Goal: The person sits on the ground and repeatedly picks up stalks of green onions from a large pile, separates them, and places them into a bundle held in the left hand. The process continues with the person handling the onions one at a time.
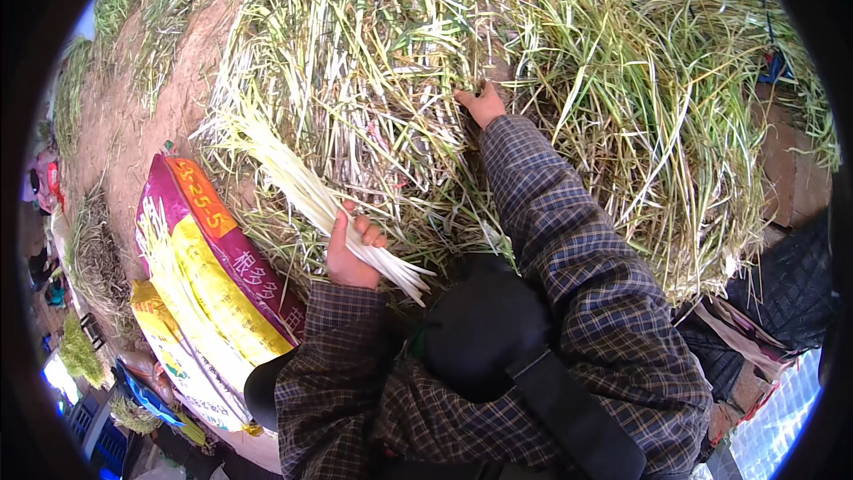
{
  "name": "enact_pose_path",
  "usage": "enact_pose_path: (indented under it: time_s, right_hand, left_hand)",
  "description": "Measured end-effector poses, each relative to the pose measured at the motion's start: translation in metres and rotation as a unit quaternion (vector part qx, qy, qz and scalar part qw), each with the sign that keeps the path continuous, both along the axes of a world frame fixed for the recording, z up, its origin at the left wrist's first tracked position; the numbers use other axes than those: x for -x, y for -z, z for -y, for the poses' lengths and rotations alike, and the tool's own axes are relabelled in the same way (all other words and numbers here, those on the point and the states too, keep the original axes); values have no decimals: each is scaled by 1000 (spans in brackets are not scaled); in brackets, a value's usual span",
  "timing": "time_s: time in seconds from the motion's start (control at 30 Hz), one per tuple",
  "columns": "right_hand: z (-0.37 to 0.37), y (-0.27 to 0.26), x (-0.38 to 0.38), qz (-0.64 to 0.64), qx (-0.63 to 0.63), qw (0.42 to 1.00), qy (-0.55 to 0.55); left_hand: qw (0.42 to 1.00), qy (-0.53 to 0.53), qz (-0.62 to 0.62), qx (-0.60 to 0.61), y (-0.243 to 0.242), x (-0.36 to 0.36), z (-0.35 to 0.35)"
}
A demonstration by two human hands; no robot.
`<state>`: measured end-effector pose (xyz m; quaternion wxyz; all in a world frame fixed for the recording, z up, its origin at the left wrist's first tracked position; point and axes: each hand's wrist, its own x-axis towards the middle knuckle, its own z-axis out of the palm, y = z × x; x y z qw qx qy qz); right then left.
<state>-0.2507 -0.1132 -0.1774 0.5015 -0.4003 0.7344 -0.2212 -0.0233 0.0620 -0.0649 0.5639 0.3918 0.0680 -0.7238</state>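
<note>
A bundle of long pale stalks (313, 203) lies in my left hand (353, 253), its fingers closed round the lower part; the white ends stick out past the wrist and the leafier ends point up and left. Further forward, my right hand (483, 105) reaches into the edge of a large heap of green and straw-coloured stalks (360, 80). Thumb and forefinger are spread there, the other fingers are mostly hidden, and whether it grips a stalk cannot be told. More such stalks (613, 93) lie to the right of that arm.
At my left lies a printed purple, yellow and white sack (233, 280) with some pale stalks (180, 260) on it. Bare soil (160, 100) shows beyond. Brick paving (793, 173) and dark netting (786, 280) are at the right; assorted belongings lie at the far left.
</note>
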Motion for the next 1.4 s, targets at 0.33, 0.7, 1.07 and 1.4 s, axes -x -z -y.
enact_pose_path:
  time_s: [0.33, 0.7, 1.07, 1.4]
  right_hand:
    - [-42, -157, 86, 366, 246, 897, 18]
    - [-130, -229, 283, 219, 186, 948, 137]
    - [-154, -265, 311, -278, 266, 923, 13]
    - [-48, -160, 169, -384, -97, 917, -47]
  left_hand:
    - [999, -17, 32, -15, -5, -7, 0]
    - [999, -22, 22, -10, -4, -16, -9]
    - [994, -25, 71, 82, -17, -9, 7]
    - [903, -25, 330, 274, -126, -15, 17]
